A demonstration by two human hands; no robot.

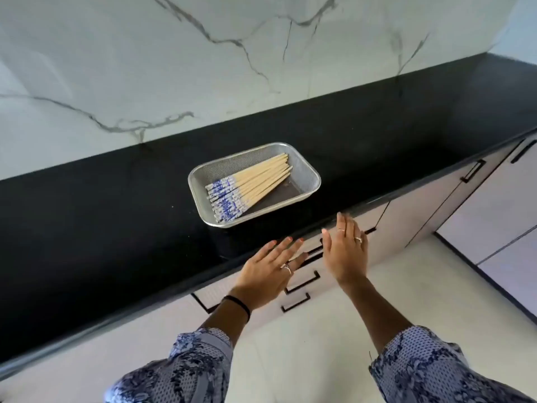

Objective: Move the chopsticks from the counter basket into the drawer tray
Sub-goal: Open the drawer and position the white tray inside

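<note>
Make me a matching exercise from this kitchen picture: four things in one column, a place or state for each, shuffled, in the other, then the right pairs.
Things
1. chopsticks
2. basket
3. left hand
4. drawers

Places or states
A. closed, below the counter edge
B. standing on the black counter
C. lying bunched in the mesh basket, blue-patterned ends toward the left
D. open, fingers straight, holding nothing

Pairs: 1-C, 2-B, 3-D, 4-A

One mesh basket [308, 173] on black counter [116, 242]; inside basket, one chopstick bundle [247, 187], number unclear; two hands near counter edge: left hand [268, 270], right hand [345, 251].
</note>
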